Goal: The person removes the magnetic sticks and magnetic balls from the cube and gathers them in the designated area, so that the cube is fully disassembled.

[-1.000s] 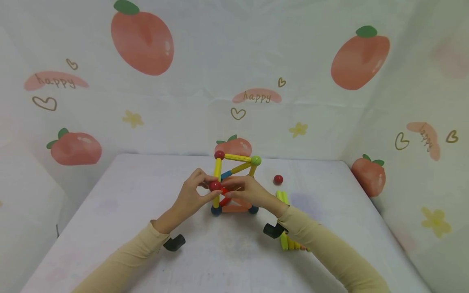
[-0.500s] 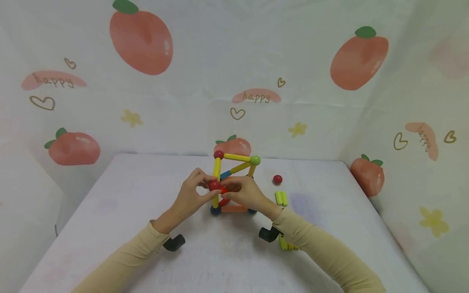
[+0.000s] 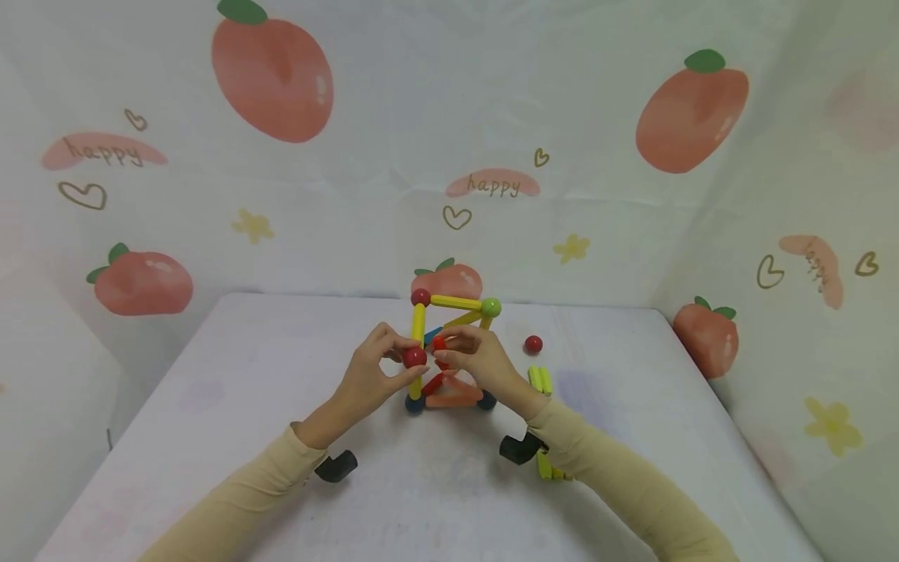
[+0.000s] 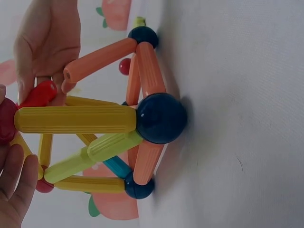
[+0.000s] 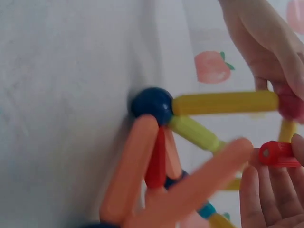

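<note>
My left hand (image 3: 372, 367) pinches a red ball (image 3: 415, 357) on top of an upright yellow rod (image 4: 76, 119), part of a ball-and-rod frame. In my right hand (image 3: 485, 368) is a short red rod (image 5: 278, 154), held between thumb and fingers just right of that ball. A dark blue ball (image 4: 162, 118) forms the foot of the yellow rod on the table. From another dark blue ball (image 4: 143, 37), an orange rod (image 4: 99, 59) slants up with its end free. At the frame's back top, a yellow rod (image 3: 455, 302) joins a red ball (image 3: 421, 297) and a green ball (image 3: 491, 307).
A loose red ball (image 3: 534, 344) lies on the table (image 3: 421, 499), right of the frame. Nearby are yellow-green rods (image 3: 540, 380), and more rods (image 3: 545, 466) lie partly hidden by the right sleeve. A printed cloth (image 3: 393, 101) hangs behind.
My right hand has drawn the red rod from beside the pinched red ball slightly up and right, leaving a gap. My left hand stays almost in place on the ball.
</note>
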A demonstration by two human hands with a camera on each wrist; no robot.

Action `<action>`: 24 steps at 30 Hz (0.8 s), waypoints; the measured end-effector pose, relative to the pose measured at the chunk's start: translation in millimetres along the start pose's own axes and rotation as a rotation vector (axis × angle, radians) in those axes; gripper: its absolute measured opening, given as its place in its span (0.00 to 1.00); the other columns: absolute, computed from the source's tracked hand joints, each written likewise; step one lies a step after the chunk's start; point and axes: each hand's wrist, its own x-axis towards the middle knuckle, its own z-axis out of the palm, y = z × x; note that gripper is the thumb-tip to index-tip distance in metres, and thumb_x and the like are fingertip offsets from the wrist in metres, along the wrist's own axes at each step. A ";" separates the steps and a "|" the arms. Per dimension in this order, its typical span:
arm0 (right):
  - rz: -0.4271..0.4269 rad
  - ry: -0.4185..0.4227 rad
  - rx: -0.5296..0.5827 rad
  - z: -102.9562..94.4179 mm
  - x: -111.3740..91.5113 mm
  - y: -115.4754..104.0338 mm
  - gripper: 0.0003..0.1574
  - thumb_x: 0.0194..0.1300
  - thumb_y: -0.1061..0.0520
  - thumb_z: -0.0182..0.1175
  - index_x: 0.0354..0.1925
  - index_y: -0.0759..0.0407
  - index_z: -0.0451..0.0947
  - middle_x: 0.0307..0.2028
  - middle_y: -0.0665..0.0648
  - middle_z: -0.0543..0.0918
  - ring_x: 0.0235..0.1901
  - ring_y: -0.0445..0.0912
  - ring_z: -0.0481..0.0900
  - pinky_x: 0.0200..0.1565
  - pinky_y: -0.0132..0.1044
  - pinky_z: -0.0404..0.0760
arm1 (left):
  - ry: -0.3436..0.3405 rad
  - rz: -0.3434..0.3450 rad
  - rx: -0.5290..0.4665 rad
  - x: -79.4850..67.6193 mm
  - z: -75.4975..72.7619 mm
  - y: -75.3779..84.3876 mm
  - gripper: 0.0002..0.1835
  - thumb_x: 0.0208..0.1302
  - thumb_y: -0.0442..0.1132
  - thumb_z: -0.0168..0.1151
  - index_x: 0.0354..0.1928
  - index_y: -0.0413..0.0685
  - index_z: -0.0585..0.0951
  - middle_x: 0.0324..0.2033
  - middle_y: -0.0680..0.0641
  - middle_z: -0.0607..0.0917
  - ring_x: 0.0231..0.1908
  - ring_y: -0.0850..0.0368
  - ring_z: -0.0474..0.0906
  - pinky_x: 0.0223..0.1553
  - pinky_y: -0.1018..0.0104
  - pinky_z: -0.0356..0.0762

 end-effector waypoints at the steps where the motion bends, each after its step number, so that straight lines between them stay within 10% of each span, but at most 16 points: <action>1: 0.004 0.007 0.014 -3.6 -1.0 0.5 0.20 0.65 0.53 0.66 0.54 0.55 0.79 0.48 0.59 0.87 0.44 0.45 0.87 0.51 0.41 0.85 | -0.002 -0.006 0.002 -0.1 0.2 0.1 0.19 0.53 0.38 0.77 0.47 0.46 0.83 0.35 0.51 0.76 0.36 0.62 0.78 0.40 0.63 0.86; 24: 0.239 0.098 -0.217 -149.4 -54.9 76.4 0.28 0.67 0.53 0.64 0.61 0.65 0.74 0.44 0.62 0.85 0.37 0.41 0.83 0.44 0.37 0.85 | -0.002 0.000 -0.011 -0.4 -0.6 -0.3 0.19 0.53 0.38 0.76 0.47 0.45 0.83 0.36 0.50 0.76 0.36 0.61 0.78 0.40 0.66 0.85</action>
